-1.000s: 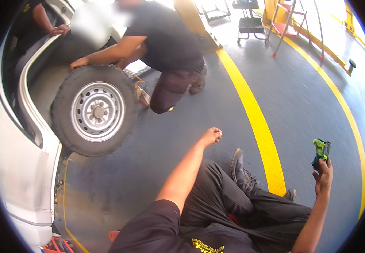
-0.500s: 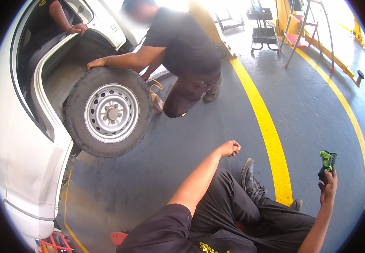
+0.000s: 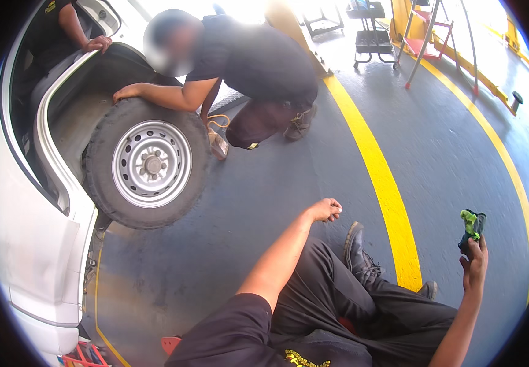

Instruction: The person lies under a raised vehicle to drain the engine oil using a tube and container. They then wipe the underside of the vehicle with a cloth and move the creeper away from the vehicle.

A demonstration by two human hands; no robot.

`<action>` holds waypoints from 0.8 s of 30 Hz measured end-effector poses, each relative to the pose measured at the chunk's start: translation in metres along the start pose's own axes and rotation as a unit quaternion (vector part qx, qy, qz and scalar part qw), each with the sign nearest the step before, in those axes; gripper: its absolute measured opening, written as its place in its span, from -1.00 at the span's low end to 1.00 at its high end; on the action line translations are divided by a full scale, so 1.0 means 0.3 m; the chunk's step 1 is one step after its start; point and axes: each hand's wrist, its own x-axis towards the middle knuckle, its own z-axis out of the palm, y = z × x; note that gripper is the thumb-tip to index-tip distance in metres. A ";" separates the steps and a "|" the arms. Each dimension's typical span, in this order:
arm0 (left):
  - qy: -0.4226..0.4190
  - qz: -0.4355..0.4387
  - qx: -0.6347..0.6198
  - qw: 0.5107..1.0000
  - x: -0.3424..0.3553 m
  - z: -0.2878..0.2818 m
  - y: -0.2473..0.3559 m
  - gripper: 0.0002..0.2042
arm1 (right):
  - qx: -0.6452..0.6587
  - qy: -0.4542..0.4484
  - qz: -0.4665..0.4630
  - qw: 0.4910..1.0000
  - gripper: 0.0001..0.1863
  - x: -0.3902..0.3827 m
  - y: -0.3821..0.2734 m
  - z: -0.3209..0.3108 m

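My left hand (image 3: 325, 210) rests above my bent knee with the fingers curled together. A small pale spot shows at its fingertips, too small to name. Over on the right, my right hand (image 3: 475, 264) holds up a crumpled dark and bright green packet (image 3: 472, 227), apparently a wrapper torn at the top. In front of me to the left, a wheel (image 3: 152, 164) with a silver steel rim stands at the wheel arch of a white vehicle (image 3: 38, 244). A co-worker (image 3: 258, 67) crouches beside it, one hand (image 3: 129, 92) on top of the tyre.
Another person's hand (image 3: 98, 44) rests on the vehicle's edge. Yellow lines (image 3: 393, 214) run along the grey floor. A black trolley (image 3: 373, 41) and a stepladder (image 3: 426, 43) stand at the back right. My boot (image 3: 357, 254) lies below my left hand. A red frame (image 3: 84, 355) sits at lower left.
The co-worker leans lower and further toward the wheel, one hand still on the tyre. The whole view has shifted slightly. My right hand keeps the packet; my left stays curled.
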 end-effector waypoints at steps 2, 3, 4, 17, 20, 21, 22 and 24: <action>-0.001 -0.004 0.002 1.000 0.004 0.000 -0.006 -0.78 | 0.000 -0.006 0.003 1.000 -0.13 -0.002 -0.002 0.000; -0.004 -0.007 0.005 1.000 0.006 -0.001 -0.008 -0.78 | 0.000 -0.010 0.004 1.000 -0.13 -0.003 -0.002 0.000; -0.006 -0.009 0.008 1.000 0.006 -0.002 -0.006 -0.78 | 0.000 -0.009 0.003 1.000 -0.13 -0.001 -0.002 0.000; -0.022 -0.018 0.027 0.999 0.015 -0.001 -0.001 -0.74 | -0.004 -0.006 0.001 1.000 -0.05 -0.001 -0.007 -0.003; -0.020 -0.014 0.026 0.999 0.023 -0.008 -0.017 -0.73 | 0.000 -0.013 0.001 1.000 -0.07 0.000 -0.009 0.005; -0.020 -0.012 0.031 0.999 0.025 -0.009 -0.022 -0.73 | 0.001 -0.014 0.001 1.000 -0.07 0.000 -0.012 0.005; -0.022 -0.009 0.037 0.999 0.027 -0.008 -0.020 -0.72 | 0.001 -0.014 0.001 1.000 -0.08 -0.002 -0.013 0.003; -0.024 -0.013 0.039 0.999 0.015 -0.008 -0.006 -0.71 | 0.001 -0.016 0.000 1.000 -0.10 -0.006 -0.017 0.006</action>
